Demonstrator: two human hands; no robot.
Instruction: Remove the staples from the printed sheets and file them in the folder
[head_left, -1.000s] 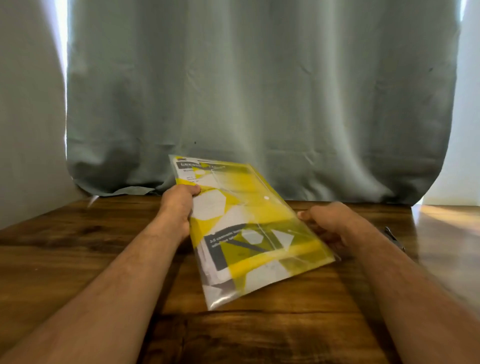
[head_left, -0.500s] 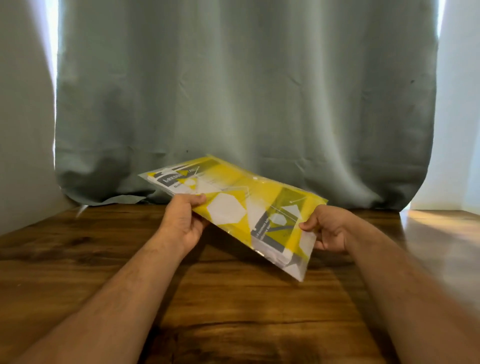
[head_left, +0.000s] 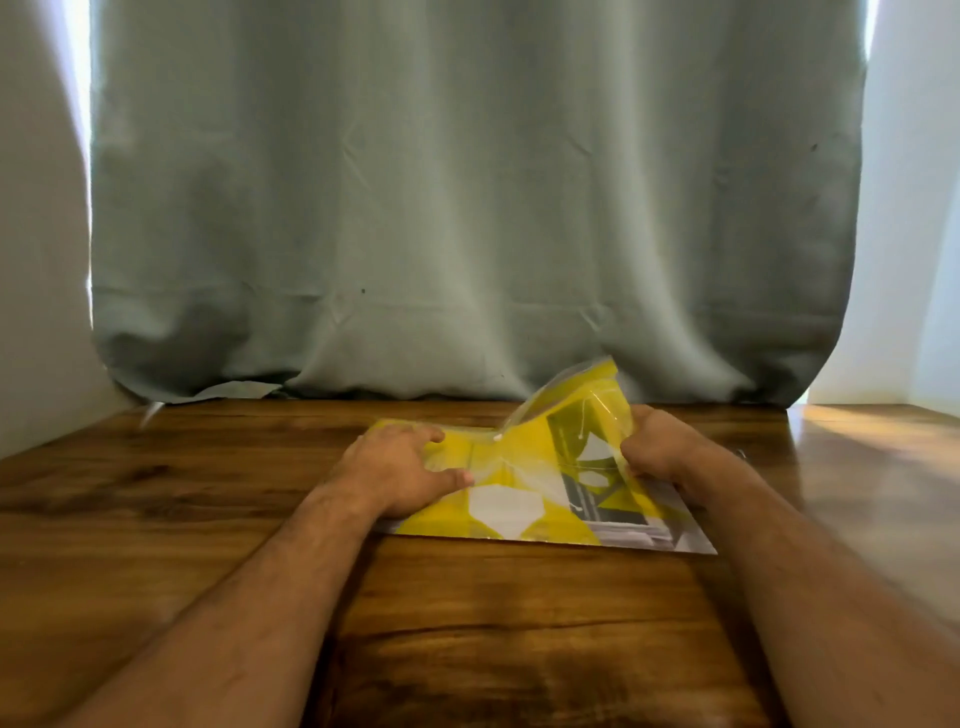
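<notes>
A clear plastic folder (head_left: 524, 499) with yellow, white and grey printed sheets inside lies flat on the wooden table (head_left: 467, 623). My left hand (head_left: 400, 467) rests on its left part, fingers spread over the plastic. My right hand (head_left: 654, 447) grips the folder's right end, and the clear flap (head_left: 571, 395) there stands lifted off the sheets. The edges of white sheets (head_left: 639, 532) show at the folder's near right corner.
A grey-green curtain (head_left: 467, 208) hangs along the table's far edge. A scrap of pale paper (head_left: 234, 389) lies under its hem at the back left. A small dark metal object (head_left: 740, 454) peeks out behind my right wrist. White walls stand on both sides.
The folder was held tilted in the air by both hands; it now lies flat on the table, shifted right, with its right flap lifted by my right hand.
</notes>
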